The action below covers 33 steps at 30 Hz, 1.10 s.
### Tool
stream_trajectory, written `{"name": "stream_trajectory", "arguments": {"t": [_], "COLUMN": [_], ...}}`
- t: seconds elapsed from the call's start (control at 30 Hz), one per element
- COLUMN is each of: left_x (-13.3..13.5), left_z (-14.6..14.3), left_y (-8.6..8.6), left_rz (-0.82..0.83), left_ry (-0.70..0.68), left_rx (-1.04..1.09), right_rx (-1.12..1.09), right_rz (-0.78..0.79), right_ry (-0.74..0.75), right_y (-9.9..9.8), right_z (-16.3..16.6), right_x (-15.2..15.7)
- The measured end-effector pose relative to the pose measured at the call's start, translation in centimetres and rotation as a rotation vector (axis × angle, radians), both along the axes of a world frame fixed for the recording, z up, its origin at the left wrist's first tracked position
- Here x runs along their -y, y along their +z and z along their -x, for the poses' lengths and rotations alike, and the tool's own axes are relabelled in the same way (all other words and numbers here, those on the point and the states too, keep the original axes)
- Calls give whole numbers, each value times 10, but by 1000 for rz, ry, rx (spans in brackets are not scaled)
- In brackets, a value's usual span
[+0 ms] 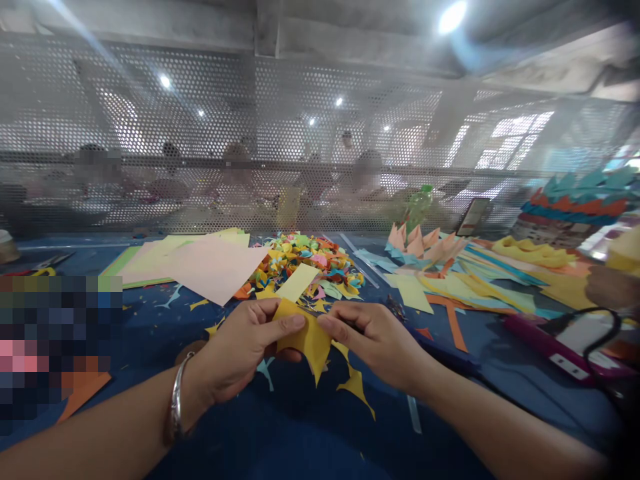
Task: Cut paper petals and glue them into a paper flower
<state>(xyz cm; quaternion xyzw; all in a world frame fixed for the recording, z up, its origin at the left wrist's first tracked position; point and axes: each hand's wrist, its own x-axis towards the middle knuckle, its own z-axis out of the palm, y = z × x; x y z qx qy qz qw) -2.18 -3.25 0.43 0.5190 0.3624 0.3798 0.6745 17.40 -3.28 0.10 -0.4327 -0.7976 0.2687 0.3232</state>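
Both my hands meet over the blue table (300, 433) around a folded piece of yellow paper (307, 337). My left hand (245, 347), with a metal bangle on its wrist, pinches the paper's left side between thumb and fingers. My right hand (373, 343) grips its right edge with closed fingers. Pointed yellow tips hang down from the piece. A pale yellow strip (297, 281) lies just beyond it.
A heap of small colourful folded papers (310, 260) sits behind my hands, flat pastel sheets (200, 263) to its left, paper strips and pink folded shapes (450, 267) to its right. A purple device with a black cable (565, 350) lies at right. A perforated metal screen stands behind, people beyond it.
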Motion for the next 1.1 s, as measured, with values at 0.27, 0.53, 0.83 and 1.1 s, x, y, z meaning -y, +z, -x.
{"name": "stream_trajectory", "arguments": {"t": [0.27,0.53,0.83,1.1], "left_x": [2,1,0,0], "left_z": [0,0,0,-1], "left_y": [-1,1,0,2], "left_rz": [15,17,-20,-17], "left_ry": [-24,43,69,53], "left_rx": [-16,8,-8,-13], "right_rx": [3,9,6,11], "right_rz": [-1,-24,-20,-19], "right_ry": [6,-4,-7,-9], "right_y": [0,-1,-3,-2], "right_z": [1,-1,-1,0], "right_x": [1,0,-1,0]}}
